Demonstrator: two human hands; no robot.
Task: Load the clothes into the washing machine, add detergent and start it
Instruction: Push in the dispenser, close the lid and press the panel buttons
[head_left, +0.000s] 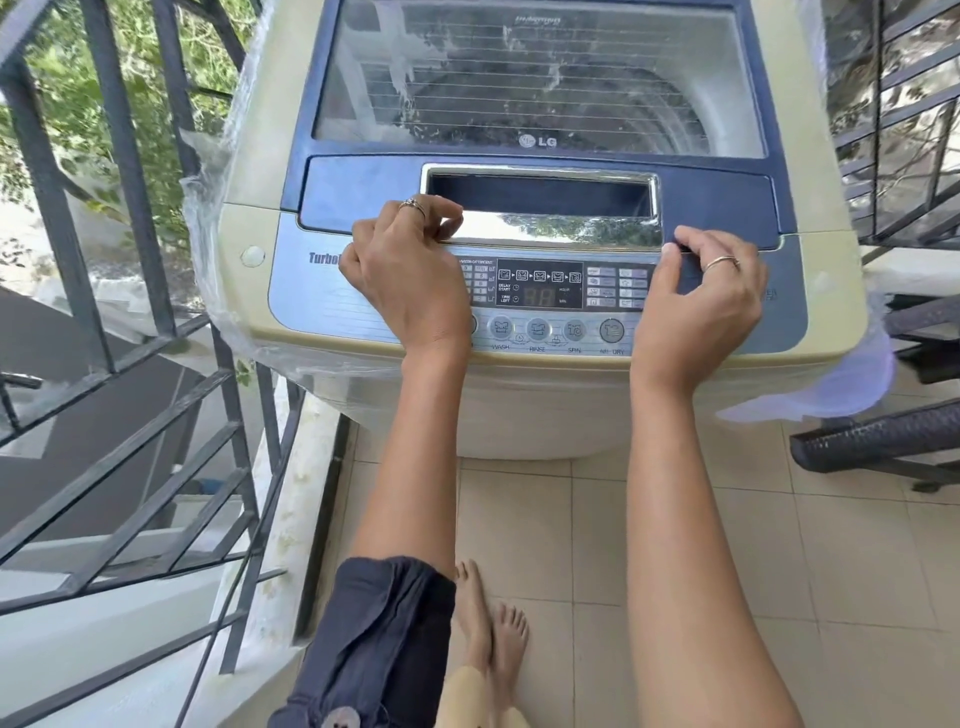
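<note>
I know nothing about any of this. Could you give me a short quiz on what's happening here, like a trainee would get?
1. True or false: the washing machine has its lid raised upright.
2. Which grips the lid's front edge? A. only the left hand B. only the right hand C. both hands
3. Short answer: what does the brand mark on the lid read?

Key: 1 false, the lid lies flat; 2 C; 3 LG.

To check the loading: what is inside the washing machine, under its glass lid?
Through the closed glass lid only the drum's curved wall shows, behind reflections. Its bottom is hidden, so clothes cannot be confirmed.
</note>
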